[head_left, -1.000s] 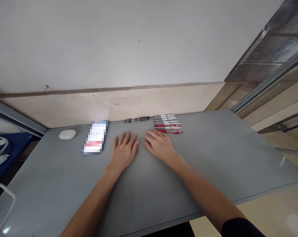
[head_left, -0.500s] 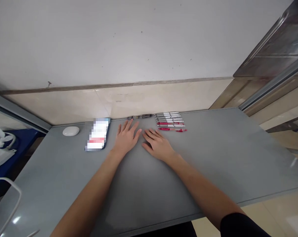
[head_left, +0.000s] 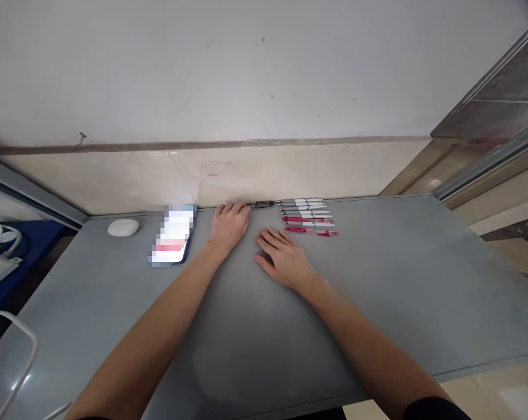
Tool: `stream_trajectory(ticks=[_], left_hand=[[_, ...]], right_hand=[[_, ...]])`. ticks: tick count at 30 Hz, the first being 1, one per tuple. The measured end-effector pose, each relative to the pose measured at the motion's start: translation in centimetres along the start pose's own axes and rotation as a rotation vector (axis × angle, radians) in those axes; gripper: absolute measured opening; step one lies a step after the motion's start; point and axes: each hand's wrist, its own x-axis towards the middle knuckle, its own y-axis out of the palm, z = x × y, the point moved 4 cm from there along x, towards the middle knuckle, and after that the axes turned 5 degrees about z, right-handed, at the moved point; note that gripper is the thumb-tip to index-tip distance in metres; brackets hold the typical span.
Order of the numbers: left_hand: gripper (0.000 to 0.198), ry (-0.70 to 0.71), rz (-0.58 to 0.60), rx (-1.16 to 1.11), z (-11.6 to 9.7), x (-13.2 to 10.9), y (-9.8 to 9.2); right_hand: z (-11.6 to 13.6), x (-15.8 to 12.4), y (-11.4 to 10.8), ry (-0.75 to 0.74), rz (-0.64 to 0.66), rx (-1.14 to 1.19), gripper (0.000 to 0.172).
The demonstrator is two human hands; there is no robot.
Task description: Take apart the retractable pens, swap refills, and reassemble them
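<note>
My left hand (head_left: 230, 224) lies at the back edge of the grey table, its fingers bent and drawn together over the left part of a dark pen (head_left: 264, 205). The fingertips and the part of the pen under them are hidden. My right hand (head_left: 285, 259) rests palm down, fingers stretched out, holding nothing. Just beyond it is a row of pens lying side by side: several white and grey pens (head_left: 307, 208), with a red pen (head_left: 307, 220) among them and another red pen (head_left: 310, 231) nearest to me.
Left of my left hand lies a phone (head_left: 172, 236) with a lit, blurred screen. A white rounded case (head_left: 123, 227) sits farther left. A white cable (head_left: 30, 335) hangs over the grey table (head_left: 377, 280) at the left. A tiled wall (head_left: 290, 172) borders the back edge.
My left hand has moved slightly forward and right, and its spread fingers have curled in over the dark pen. My right hand stays flat in about the same place.
</note>
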Motion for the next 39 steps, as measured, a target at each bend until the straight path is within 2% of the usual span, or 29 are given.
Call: stream_trajectory(ticks=[9, 17, 21, 25, 28, 33, 36, 39], left_hand=[[0.035, 0.03, 0.046, 0.015, 0.6, 1.0, 0.8], [0.034, 0.058, 0.067, 0.015, 1.0, 1.6, 1.0], [0.033, 0.05, 0.057, -0.005, 0.7, 1.3, 0.2], [0.031, -0.006, 0.015, -0.07, -0.2, -0.1, -1.4], [0.027, -0.108, -0.001, -0.223, -0.7, -1.5, -2.8], [0.021, -0.227, 0.047, -0.684, -1.1, -4.1, -5.0], [0.026, -0.388, 0.116, -0.974, -0.8, -5.8, -5.7], [0.034, -0.466, 0.23, -1.297, -1.3, -7.1, -5.6]], right_hand=[[0.1, 0.0, -0.1, 0.009, 0.035, -0.01, 0.044], [0.1, 0.1, -0.1, -0.002, 0.011, -0.013, 0.041], [0.2, 0.1, -0.3, -0.002, -0.004, -0.015, 0.04], [0.3, 0.1, -0.4, -0.008, -0.014, -0.023, 0.04], [0.4, 0.0, -0.5, -0.013, -0.031, -0.016, 0.039], [0.7, 0.0, -1.3, -0.003, -0.049, 0.072, 0.037], [0.5, 0.0, -2.8, 0.129, -0.073, 0.263, 0.038], [-0.1, 0.1, -4.2, 0.334, -0.091, 0.618, 0.042]])
